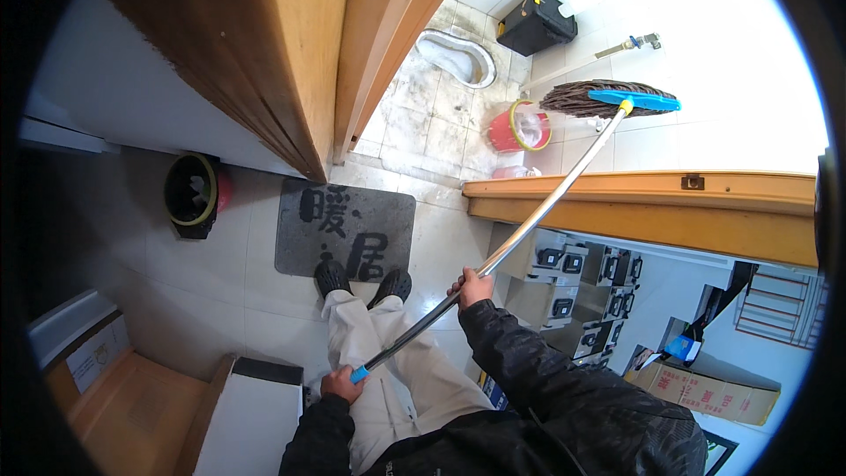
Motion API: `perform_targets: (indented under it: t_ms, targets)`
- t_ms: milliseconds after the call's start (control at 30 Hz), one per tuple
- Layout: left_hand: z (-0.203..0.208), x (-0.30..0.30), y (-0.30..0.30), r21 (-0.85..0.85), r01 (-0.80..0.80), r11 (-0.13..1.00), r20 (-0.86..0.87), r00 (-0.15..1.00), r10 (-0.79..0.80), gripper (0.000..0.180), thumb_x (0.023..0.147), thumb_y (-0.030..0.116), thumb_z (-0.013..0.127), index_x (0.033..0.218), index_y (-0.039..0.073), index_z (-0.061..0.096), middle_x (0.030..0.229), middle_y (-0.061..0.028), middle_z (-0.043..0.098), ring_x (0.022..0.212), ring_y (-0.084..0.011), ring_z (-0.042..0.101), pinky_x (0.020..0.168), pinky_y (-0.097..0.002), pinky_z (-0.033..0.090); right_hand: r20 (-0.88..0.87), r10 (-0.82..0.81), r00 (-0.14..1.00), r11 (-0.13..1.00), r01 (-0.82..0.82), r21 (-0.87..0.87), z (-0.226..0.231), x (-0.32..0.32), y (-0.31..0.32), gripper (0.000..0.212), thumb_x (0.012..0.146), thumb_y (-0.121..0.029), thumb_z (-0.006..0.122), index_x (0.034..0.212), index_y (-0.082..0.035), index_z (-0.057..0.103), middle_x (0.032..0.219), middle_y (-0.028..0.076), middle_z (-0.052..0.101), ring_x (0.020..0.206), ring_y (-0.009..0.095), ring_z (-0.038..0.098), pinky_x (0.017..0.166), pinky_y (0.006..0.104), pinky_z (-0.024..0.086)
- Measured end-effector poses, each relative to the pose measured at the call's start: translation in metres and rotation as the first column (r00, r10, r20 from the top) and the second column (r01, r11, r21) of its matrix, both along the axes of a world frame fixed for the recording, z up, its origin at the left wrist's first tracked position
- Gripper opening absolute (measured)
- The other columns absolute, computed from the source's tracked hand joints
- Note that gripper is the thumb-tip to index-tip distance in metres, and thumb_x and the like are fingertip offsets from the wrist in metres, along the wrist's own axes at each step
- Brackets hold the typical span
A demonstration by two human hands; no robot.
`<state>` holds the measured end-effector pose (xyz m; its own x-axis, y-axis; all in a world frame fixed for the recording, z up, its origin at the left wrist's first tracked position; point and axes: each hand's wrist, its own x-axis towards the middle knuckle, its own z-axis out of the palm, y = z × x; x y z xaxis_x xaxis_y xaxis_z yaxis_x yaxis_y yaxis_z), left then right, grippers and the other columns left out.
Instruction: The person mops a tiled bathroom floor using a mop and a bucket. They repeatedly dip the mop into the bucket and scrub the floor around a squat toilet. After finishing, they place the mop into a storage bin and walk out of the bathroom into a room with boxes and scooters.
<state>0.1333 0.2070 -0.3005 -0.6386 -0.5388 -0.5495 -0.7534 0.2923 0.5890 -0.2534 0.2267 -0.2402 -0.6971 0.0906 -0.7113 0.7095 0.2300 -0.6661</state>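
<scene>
Far left: one round, black-lined, green-rimmed bin (214, 189). Next: left hand (340, 385), closed on butt of one silver metal-poled, brown-stranded mop (546, 204). Then light square tiles (423, 128), dark marks remaining, can't tell share done; one oval white squat pan (454, 56). Right hand (474, 287) gripping mid-pole. One round red bucket (500, 134). Blue-backed mop head (577, 100) apparently raised off tiles.

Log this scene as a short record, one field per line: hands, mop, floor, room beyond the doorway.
Left hand: closed around the blue-tipped end of the mop
Right hand: closed around the pole farther up
Mop head: dark strands, blue plate, reaching through the doorway; contact with the wall cannot be told
Near floor: grey mat with dark characters, dark shoes at its edge, lined bin to the left
Beyond doorway: squat toilet, red bin, black box
</scene>
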Motion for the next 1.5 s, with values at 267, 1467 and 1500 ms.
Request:
perform_targets:
  t_ms: [267,1467,1500]
  targets:
    - [0.014,-0.009,-0.010,0.089,-0.003,0.996,0.103,0.995,-0.006,0.041,0.075,0.047,0.074,0.076,0.009,0.058,0.070,-0.0180,0.064,0.071,-0.0426,0.063,0.060,-0.0529,0.049,0.066,0.070,0.995,0.994,-0.075,0.074,-0.062,-0.016,0.019,0.010,0.087,-0.004,0.052,0.083,0.002,0.045,0.062,0.009,0.047,0.046,0.022,0.051,0.041,0.0401,0.048]
    - [0.072,-0.118,0.024,0.362,-0.020,0.932,0.386,0.913,-0.131,0.032,0.083,0.032,0.059,0.101,0.006,0.061,0.090,-0.0226,0.068,0.087,-0.0412,0.066,0.080,-0.0504,0.052,0.254,0.762,0.595,0.497,-0.790,0.359,-0.244,-0.106,0.088,0.015,0.086,-0.012,0.053,0.095,-0.003,0.061,0.080,0.018,0.065,0.075,0.033,0.066,0.068,0.0424,0.054]
    - [0.071,-0.118,0.023,0.352,-0.013,0.936,0.384,0.914,-0.132,0.032,0.083,0.032,0.059,0.101,0.006,0.061,0.090,-0.0228,0.068,0.088,-0.0411,0.066,0.080,-0.0504,0.052,0.277,0.701,0.657,0.576,-0.751,0.322,-0.240,-0.103,0.086,0.018,0.083,-0.016,0.058,0.097,-0.005,0.064,0.086,0.018,0.069,0.085,0.035,0.068,0.078,0.0424,0.055]
